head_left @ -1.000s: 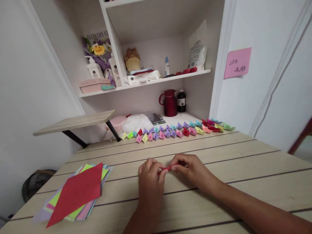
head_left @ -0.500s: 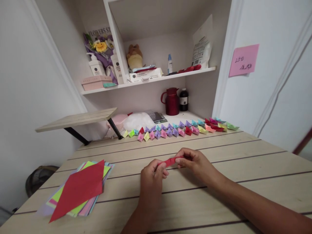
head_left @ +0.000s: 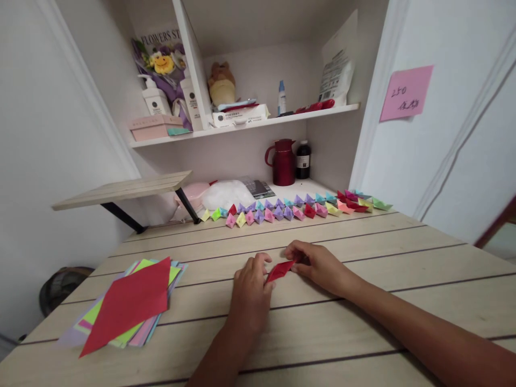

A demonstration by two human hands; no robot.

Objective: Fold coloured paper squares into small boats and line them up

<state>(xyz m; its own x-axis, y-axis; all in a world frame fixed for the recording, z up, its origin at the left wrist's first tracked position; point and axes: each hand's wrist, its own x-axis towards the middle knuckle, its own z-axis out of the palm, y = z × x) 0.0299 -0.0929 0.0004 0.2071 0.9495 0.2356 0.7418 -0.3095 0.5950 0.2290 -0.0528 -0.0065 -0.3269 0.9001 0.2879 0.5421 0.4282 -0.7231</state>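
A small folded red paper piece sits between both my hands over the wooden table. My left hand pinches its left end with curled fingers. Its right end is pinched by my right hand. To the left lies a stack of coloured paper sheets with a red sheet on top. Along the table's far edge runs a row of several small folded paper boats in many colours.
A raised wooden stand sits at the far left of the table. Behind are shelves with bottles, a plush toy, a red jug and a dark bottle. A pink sticky note hangs on the right wall.
The red piece was held as a thin strip between my fingers; now it shows a wider flat face and sits lower, near the table. The camera shifted slightly.
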